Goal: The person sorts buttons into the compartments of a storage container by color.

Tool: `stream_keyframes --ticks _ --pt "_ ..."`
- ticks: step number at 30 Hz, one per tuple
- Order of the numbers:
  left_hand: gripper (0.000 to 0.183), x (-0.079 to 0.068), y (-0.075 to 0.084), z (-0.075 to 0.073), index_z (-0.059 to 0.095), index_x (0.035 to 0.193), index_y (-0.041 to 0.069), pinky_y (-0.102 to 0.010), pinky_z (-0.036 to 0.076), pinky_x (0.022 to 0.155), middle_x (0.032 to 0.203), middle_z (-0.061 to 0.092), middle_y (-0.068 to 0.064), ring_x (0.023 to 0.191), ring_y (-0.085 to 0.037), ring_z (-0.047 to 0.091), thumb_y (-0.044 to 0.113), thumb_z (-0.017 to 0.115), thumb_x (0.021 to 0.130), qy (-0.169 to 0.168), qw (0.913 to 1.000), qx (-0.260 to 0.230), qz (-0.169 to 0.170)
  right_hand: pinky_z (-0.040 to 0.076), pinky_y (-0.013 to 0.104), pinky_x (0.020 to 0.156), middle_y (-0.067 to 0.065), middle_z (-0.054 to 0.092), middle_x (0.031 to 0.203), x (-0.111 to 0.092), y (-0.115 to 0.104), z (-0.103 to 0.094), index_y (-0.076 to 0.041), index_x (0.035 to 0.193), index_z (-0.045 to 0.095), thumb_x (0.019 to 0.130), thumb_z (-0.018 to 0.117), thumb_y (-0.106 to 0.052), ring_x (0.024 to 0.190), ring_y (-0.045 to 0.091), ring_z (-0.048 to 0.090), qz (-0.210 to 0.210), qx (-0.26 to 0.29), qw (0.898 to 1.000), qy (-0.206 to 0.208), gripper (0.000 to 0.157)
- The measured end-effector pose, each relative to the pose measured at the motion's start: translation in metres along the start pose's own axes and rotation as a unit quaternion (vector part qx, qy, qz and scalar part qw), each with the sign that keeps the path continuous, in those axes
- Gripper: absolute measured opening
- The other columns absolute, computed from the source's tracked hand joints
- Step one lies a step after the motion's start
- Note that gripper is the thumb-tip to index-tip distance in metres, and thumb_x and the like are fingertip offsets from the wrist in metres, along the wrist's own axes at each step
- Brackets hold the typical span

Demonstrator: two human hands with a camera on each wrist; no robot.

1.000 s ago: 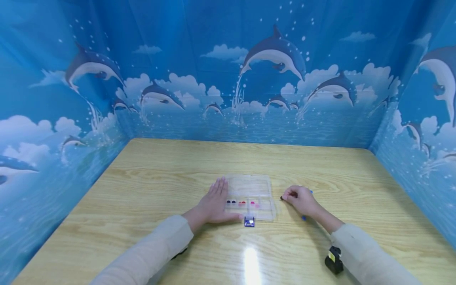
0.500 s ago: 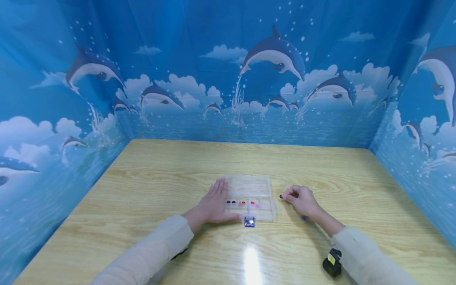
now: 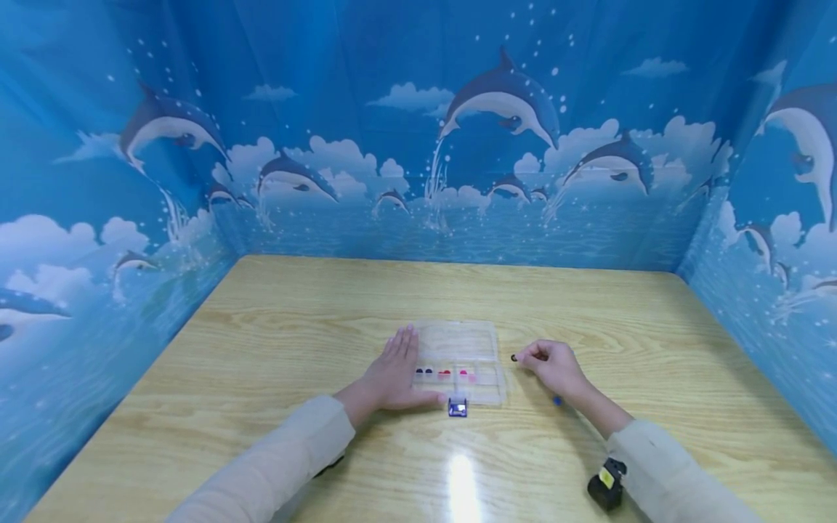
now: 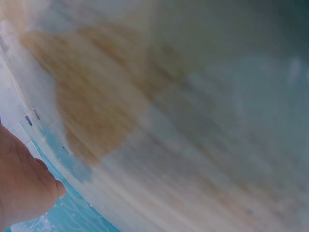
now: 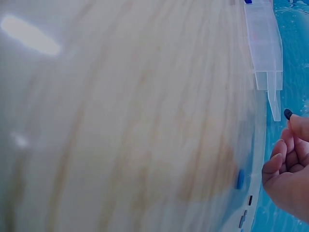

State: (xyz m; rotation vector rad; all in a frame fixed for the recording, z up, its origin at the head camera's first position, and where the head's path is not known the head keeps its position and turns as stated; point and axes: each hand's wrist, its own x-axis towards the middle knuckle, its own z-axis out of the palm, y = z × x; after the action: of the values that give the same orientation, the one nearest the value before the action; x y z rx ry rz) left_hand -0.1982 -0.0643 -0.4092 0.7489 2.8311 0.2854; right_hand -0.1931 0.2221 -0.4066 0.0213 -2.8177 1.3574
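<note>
The right hand (image 3: 552, 367) pinches a small black piece (image 3: 514, 358) at its fingertips, with a blue piece (image 3: 557, 401) lying on the counter (image 3: 327, 312) just below that hand. To its left lies an open clear plastic box (image 3: 487, 394) holding red pieces (image 3: 445, 373). The left hand (image 3: 395, 374), fingers straight, rests along the box's left side, its thumb just beside a dark-blue part (image 3: 458, 407).

Left grip (image 3: 394, 379) flat, fingers (image 3: 408, 345) straight; right grip (image 3: 554, 367) pinching; both arms (image 3: 281, 454) extended forward.
</note>
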Motion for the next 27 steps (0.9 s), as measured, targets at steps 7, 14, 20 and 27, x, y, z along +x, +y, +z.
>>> stream_keyframes --ticks 7,14,20,27 --pt "0.116 0.0 0.0 0.0 0.002 0.146 -0.006 -0.042 0.008 0.119 0.154 -0.004 -0.023 0.144 -0.035 -0.001 0.076 0.046 0.077 0.002 1.0 0.0 -0.001 0.042 0.018 0.061 0.011 0.07 0.086 0.0 -0.003 0.002 0.003 0.084 0.067 0.086 0.062 -0.009 0.072 0.009 0.052 -0.002 0.016 1.0 0.01 0.012" --pt "0.116 -0.001 0.001 0.0 0.002 0.146 -0.006 -0.041 0.008 0.119 0.154 -0.003 -0.023 0.144 -0.035 0.0 0.076 0.046 0.077 0.003 1.0 -0.005 -0.003 0.044 0.018 0.067 0.011 0.071 0.091 0.0 -0.006 0.003 0.001 0.086 0.068 0.086 0.061 -0.011 0.077 0.007 0.055 0.017 0.026 0.999 0.011 0.013" --pt "0.116 -0.001 0.001 0.0 0.001 0.147 -0.005 -0.041 0.008 0.119 0.154 -0.004 -0.022 0.144 -0.034 -0.001 0.076 0.046 0.077 0.0 1.0 -0.005 -0.005 0.045 0.018 0.069 0.012 0.071 0.095 -0.001 -0.011 0.006 0.001 0.086 0.068 0.087 0.061 -0.011 0.08 0.007 0.055 0.021 0.048 0.999 -0.002 0.014" --pt "0.115 0.0 0.001 0.0 0.002 0.146 -0.005 -0.042 0.008 0.119 0.154 -0.004 -0.023 0.144 -0.035 -0.001 0.075 0.046 0.077 0.001 1.0 -0.004 -0.003 0.043 0.017 0.063 0.014 0.071 0.093 -0.001 -0.015 0.012 0.005 0.085 0.068 0.084 0.063 -0.008 0.075 0.005 0.054 0.02 0.061 0.998 0.005 0.014"
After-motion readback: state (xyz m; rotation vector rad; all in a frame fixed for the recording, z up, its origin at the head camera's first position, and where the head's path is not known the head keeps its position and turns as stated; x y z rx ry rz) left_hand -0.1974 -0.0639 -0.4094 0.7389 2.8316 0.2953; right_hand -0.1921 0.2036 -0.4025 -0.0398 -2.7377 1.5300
